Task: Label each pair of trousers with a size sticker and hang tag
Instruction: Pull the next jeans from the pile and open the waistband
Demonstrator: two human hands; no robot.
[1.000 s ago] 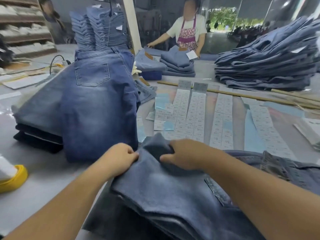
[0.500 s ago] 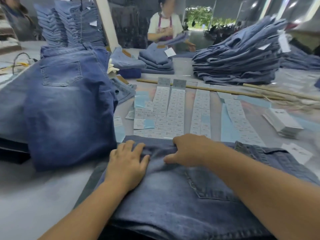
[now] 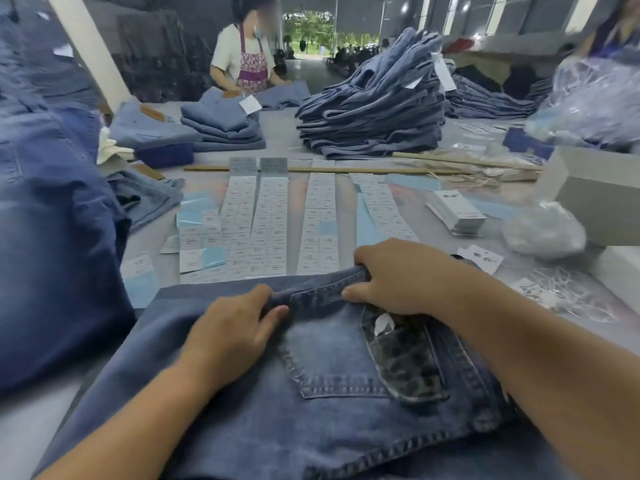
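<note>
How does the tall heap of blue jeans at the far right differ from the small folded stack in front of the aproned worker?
The tall heap of blue jeans is many layers high, loosely piled with uneven edges; the small folded stack of blue jeans is only a few pairs, squared neatly. A white tag lies on the small stack; tags hang at the heap's right side. Both are similar blue denim.

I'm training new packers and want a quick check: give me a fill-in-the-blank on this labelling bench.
1. Both hands, left hand and right hand, hold the ____ of the jeans.
2. The sticker sheets lie ____ the jeans, farther from the person.
3. The stack of hang tags lies to the ____ of the sheets.

Missing words: waistband; beyond; right
</note>
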